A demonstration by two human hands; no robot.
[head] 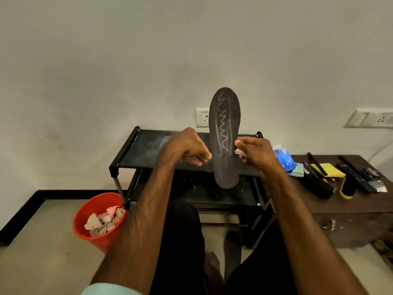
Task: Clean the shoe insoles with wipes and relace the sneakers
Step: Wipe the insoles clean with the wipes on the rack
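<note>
A dark grey insole (225, 124) with pale zigzag marks stands upright in the air in front of me, above the black shoe rack (148, 150). My left hand (191, 149) pinches its left edge near the middle. My right hand (253, 151) holds its right edge, and a small crumpled white wipe (239, 153) shows under its fingers. The sneakers and laces are not visible.
A red bin (95, 213) with crumpled wipes stands on the floor at the left. At the right a brown wooden table (350, 209) carries a blue wipes pack (281, 155), yellow notepad (328, 169), brush (347, 189), remote (357, 177) and pens. My legs are below.
</note>
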